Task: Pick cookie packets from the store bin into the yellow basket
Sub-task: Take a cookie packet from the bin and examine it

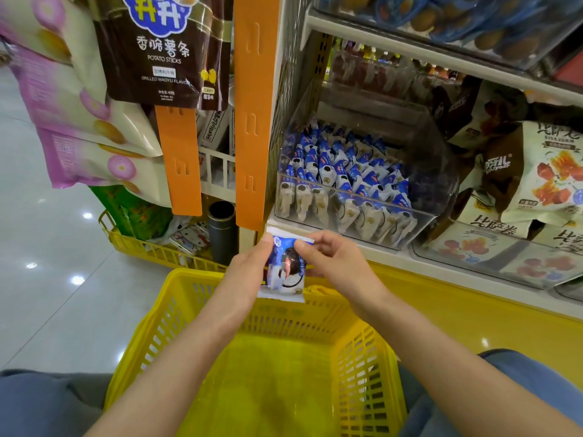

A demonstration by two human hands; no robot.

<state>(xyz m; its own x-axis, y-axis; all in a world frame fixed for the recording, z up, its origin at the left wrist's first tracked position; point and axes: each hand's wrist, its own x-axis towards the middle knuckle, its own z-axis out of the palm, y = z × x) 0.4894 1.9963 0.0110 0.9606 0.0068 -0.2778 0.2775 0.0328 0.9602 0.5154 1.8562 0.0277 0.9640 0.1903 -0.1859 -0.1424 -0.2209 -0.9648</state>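
One blue-and-white cookie packet (285, 269) is held upright between both hands, above the far rim of the yellow basket (176, 313). My left hand (249, 272) grips its left edge, thumb near the top corner. My right hand (331, 263) pinches its upper right edge. The basket sits in front of me, between my knees, and its floor looks bare. A clear plastic store bin (419, 228) on the shelf just beyond holds several rows of the same packets (340, 175).
Orange hanging strips (255, 115) and hanging snack bags (164, 48) stand left of the bin. Bagged snacks (536, 178) fill the shelf to the right. A second yellow basket (138, 244) with items and a dark cylinder (222, 231) sit on the tiled floor at left.
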